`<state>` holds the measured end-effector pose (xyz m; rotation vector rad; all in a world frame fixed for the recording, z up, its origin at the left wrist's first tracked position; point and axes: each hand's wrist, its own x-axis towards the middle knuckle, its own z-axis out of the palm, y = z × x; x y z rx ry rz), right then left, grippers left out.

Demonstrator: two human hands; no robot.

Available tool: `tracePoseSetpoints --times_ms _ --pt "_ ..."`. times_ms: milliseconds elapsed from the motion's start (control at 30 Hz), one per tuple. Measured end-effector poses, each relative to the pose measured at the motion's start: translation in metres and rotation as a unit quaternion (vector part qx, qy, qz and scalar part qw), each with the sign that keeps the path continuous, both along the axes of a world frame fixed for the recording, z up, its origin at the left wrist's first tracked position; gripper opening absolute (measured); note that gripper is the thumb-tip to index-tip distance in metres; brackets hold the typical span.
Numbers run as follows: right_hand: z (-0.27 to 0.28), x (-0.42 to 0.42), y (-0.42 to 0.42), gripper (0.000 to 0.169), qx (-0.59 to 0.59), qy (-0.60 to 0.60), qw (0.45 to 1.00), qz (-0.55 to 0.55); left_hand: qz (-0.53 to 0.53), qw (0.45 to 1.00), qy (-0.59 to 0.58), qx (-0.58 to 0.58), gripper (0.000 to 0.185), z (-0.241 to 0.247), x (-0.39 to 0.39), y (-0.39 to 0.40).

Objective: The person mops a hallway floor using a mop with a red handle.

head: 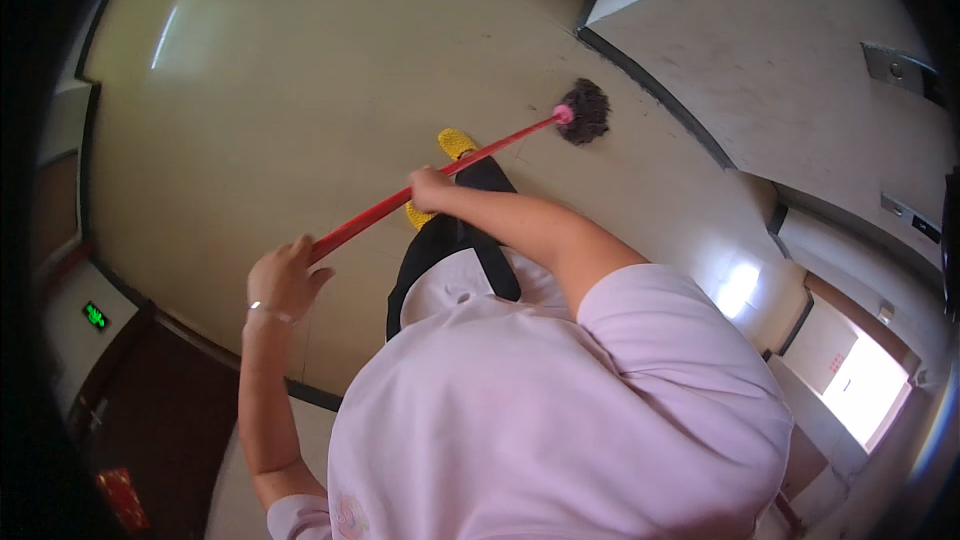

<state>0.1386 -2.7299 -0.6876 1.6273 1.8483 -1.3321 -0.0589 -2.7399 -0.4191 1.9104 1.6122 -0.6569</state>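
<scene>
A mop's red handle [510, 139] runs slantwise across the view in front of me. My left hand [283, 277] is at the handle's near end, its thumb apart from the fingers and the palm against the tip. Further along, my right hand [430, 189] is closed around the shaft. The dark, stringy mop head [586, 112], joined by a pink collar [563, 114], lies on the tiled floor [337, 75] beyond my feet. I wear yellow slippers [456, 142], one partly hidden beneath my right hand and the handle.
A wall with a dark baseboard [660, 94] and metal button panels [892, 70] stands at the right. At lower left are a dark brown door [161, 405] and a green exit sign [95, 316]. A bright window [866, 390] shows at lower right.
</scene>
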Motion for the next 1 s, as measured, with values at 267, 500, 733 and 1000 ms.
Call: tracePoseSetpoints --times_ms 267,500,733,1000 --pt "0.106 -0.174 -0.077 0.021 0.008 0.214 0.971 0.102 0.212 0.967 0.034 0.140 0.024 0.109 -0.115 -0.126" --pt "0.098 -0.162 -0.085 0.021 0.035 0.293 0.941 0.164 0.218 0.955 -0.012 0.199 0.028 0.101 -0.119 -0.148" --pt "0.084 -0.049 -0.058 0.022 0.101 0.272 0.957 -0.023 0.120 0.972 -0.082 0.182 0.027 0.079 -0.028 -0.079" --pt "0.036 0.212 -0.033 0.021 0.262 0.261 0.912 -0.181 -0.069 0.984 -0.084 0.138 0.029 0.053 0.220 0.014"
